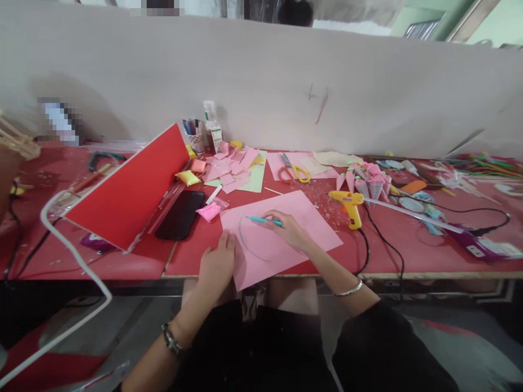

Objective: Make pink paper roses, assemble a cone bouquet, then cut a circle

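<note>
A sheet of pink paper (294, 228) lies at a slant near the table's front edge. My right hand (288, 228) is closed round a teal pen (261, 220), its tip over the upper left part of the sheet. A curved dark line (249, 248) runs down the paper from near the tip and bends to the right. My left hand (218, 261) rests on the sheet's left edge with its fingers stretched out, holding nothing. Just beyond that hand lies a small bright pink packet (209, 211), beside a black phone (180, 215).
A red board (134, 190) stands tilted at the left. Pink paper scraps (232, 169) and scissors (293, 170) lie behind the sheet. To the right are a yellow glue gun (347, 206), its black cable, and pink paper cones (368, 182). A white tube (77, 250) curves past the left front.
</note>
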Available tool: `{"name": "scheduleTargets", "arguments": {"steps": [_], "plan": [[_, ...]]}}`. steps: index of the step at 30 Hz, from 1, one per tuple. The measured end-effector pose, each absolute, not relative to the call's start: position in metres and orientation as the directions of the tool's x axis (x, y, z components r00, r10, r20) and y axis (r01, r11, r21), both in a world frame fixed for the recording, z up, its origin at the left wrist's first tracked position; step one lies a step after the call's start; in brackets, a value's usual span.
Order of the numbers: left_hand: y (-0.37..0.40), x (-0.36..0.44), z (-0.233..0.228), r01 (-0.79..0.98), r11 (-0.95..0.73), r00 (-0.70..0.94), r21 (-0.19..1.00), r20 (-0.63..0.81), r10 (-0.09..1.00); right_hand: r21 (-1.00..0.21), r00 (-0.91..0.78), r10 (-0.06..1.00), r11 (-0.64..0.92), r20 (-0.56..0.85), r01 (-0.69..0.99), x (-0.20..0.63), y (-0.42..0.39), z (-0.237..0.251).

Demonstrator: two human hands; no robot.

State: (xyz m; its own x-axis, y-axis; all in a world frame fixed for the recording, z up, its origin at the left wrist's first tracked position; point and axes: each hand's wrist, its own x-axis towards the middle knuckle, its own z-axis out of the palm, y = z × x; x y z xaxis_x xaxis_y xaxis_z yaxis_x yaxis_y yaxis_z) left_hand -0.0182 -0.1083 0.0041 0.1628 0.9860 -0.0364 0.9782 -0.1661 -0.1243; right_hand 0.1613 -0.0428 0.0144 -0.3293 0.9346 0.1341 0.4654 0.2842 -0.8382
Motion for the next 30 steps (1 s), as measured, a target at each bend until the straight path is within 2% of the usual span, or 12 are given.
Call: {"name": "scheduleTargets", "arguments": {"steps": [5,15,19,23,30], "plan": [[-0.116,-0.009,0.009,0.975,-0.174,0.166,-0.14,-0.069,0.984,-0.791,-0.388,0.917,0.304,0.092,0.531,0.153,-0.038,0.013],[-0.116,-0.007,0.006,0.972,-0.178,0.173,-0.156,-0.046,0.984,-0.733,-0.409,0.905,0.359,0.12,0.578,0.156,-0.036,0.006],[-0.116,-0.006,0.007,0.973,-0.173,0.167,-0.154,-0.055,0.984,-0.655,-0.227,0.96,0.28,0.167,0.702,0.155,-0.033,0.001],[-0.116,-0.007,0.008,0.973,-0.17,0.162,-0.155,-0.059,0.985,-0.637,-0.03,0.972,0.176,0.234,0.751,0.164,-0.034,0.0],[-0.119,-0.001,0.013,0.967,-0.18,0.161,-0.178,-0.117,0.98,-0.676,0.093,0.946,0.15,0.31,0.722,0.189,-0.042,-0.002]]}}
